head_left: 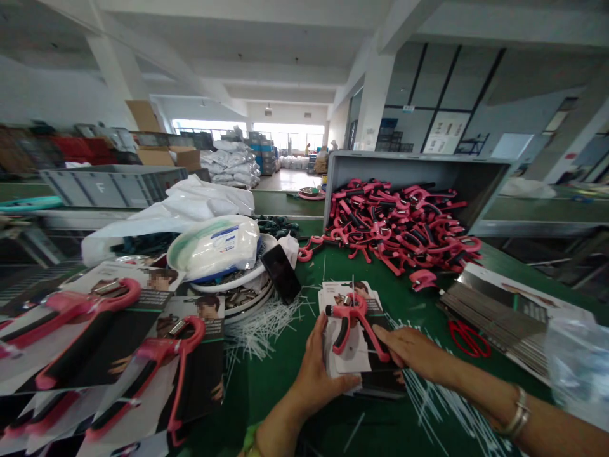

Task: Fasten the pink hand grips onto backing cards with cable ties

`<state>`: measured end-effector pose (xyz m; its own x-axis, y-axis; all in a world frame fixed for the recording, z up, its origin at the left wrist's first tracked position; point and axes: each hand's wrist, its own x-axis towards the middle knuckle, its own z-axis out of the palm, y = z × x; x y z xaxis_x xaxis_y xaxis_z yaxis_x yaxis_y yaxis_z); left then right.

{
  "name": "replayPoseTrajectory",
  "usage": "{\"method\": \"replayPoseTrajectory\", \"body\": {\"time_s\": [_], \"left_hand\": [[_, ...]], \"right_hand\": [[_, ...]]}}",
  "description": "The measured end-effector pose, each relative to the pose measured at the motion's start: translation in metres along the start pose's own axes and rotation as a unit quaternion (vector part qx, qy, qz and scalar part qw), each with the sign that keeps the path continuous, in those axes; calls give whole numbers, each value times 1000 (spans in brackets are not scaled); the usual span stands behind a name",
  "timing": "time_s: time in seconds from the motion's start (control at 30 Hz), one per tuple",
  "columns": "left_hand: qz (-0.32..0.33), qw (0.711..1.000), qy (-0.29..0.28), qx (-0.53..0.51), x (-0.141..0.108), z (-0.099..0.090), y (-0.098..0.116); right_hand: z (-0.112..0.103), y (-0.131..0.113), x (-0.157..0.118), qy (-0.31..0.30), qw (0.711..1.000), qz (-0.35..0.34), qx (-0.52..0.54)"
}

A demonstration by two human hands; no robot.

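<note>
Head view: we have one pink grip (354, 317), smooth plastic with black ribbed pads and a hooked top, lying on a stack of glossy printed cards (352, 362) on the green table (257, 387). Our left hand (316, 374) clamps the stack, fingers along its left edge, thumb over the near edge. Our right hand (410, 348) is at the grip's right handle, fingers close together; can't tell if they pinch it. Thin white ties (435, 403) fan out just beside. Red-looped scissors (469, 337) sit right; grips spill from a grey crate (421, 158).
</note>
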<state>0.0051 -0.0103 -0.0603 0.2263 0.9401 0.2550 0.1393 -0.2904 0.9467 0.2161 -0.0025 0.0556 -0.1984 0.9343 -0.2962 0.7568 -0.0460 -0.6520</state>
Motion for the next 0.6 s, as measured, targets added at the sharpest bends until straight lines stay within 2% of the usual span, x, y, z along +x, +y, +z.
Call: {"method": "replayPoseTrajectory", "body": {"time_s": [0.1, 0.17, 0.23, 0.3, 0.4, 0.47, 0.53, 0.6], "left_hand": [[-34, 992, -12, -120, 0, -13, 7], [-66, 988, 20, -135, 6, -22, 14], [-81, 991, 67, -82, 20, -28, 24], [-60, 995, 76, 20, 42, -28, 36], [-16, 982, 11, 187, 82, -21, 55], [-14, 965, -39, 259, 99, -13, 66], [-5, 951, -70, 302, 103, -6, 75], [37, 936, -101, 336, 94, 0, 82]], "right_hand": [[-11, 7, 2, 82, 992, -44, -83], [-17, 10, 4, 119, 985, -75, -102], [-20, 7, 7, 124, 978, -118, -120], [-19, 2, 11, 94, 971, -166, -146], [-14, -8, 19, 60, 952, -210, -214], [-14, -11, 22, 60, 942, -220, -246], [-17, -10, 21, 62, 945, -206, -248], [-19, -5, 15, 43, 958, -169, -227]]}}
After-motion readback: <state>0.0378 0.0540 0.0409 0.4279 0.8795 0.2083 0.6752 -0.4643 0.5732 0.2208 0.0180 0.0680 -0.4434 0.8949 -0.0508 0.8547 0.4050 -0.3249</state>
